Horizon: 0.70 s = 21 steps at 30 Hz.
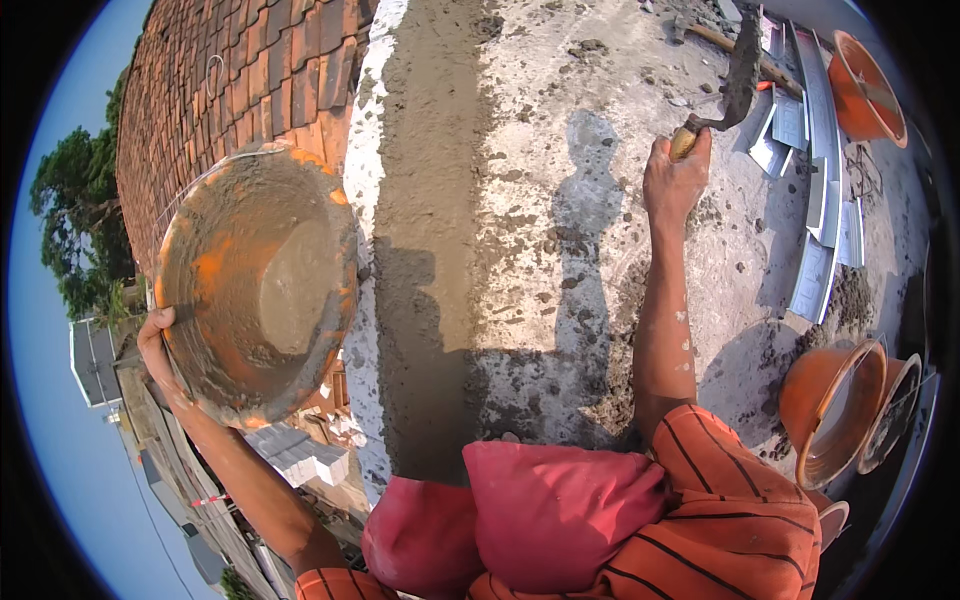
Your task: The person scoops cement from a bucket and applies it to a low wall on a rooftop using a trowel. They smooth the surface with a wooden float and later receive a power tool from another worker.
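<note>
While your left hand (pixel 157 332) grips the rim of the bucket (pixel 205 265) at its left side, your right hand (pixel 676 178) is closed around the handle of the trowel (pixel 742 75). Only part of your left hand's grip shows at the rim; the fingers behind it are hidden. Your right fingers wrap the handle, and the blade, coated grey, points up and away from you over the pale, spattered slab (pixel 530 120).

The bucket is at your left, its mouth facing you, its orange inside smeared grey, with wet mortar (pixel 300 285) pooled toward the right. Just right of it runs a white edge (pixel 366 170), then a long band of wet mortar, the strip (pixel 430 180), stretching away from you. Your shadow (pixel 590 210) falls on the slab between the strip and your right arm.

Beyond the bucket is a tiled roof (pixel 240 70). Far right lie metal channels (pixel 822 190), with other orange buckets (pixel 812 395) near them.
</note>
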Each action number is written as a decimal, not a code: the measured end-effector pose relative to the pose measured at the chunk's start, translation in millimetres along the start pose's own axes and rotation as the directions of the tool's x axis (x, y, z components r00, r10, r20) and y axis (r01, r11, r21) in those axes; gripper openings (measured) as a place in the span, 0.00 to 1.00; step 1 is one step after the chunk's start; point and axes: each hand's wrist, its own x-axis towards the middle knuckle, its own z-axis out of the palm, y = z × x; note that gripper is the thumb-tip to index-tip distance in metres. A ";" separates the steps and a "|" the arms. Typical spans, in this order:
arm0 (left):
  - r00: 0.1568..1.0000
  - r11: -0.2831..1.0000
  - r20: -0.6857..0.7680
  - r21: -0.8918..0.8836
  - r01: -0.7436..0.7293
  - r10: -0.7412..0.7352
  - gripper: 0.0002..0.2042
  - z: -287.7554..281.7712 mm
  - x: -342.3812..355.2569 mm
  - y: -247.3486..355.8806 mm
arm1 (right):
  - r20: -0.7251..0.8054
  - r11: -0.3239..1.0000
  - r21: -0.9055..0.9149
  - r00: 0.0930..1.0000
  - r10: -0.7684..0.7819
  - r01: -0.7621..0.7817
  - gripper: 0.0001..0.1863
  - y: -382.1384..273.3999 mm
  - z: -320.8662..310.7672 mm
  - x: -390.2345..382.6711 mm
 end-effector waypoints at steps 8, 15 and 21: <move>0.999 0.999 0.006 0.003 0.053 -0.053 0.22 -34.0 12.8 -13.5 | 0.992 0.926 0.073 0.125 -0.028 -0.372 0.21 5.8 -79.1 -232.5; 0.998 0.995 -0.038 0.085 -0.055 0.059 0.14 -52.3 18.1 -7.7 | 0.992 0.463 -0.056 0.005 0.129 -0.884 0.15 -12.6 -2.0 -262.3; 0.999 1.000 -0.025 0.013 -0.021 0.021 0.12 -26.7 10.8 -10.7 | 0.993 0.472 0.018 0.071 0.095 -0.882 0.17 -58.6 -0.9 -267.5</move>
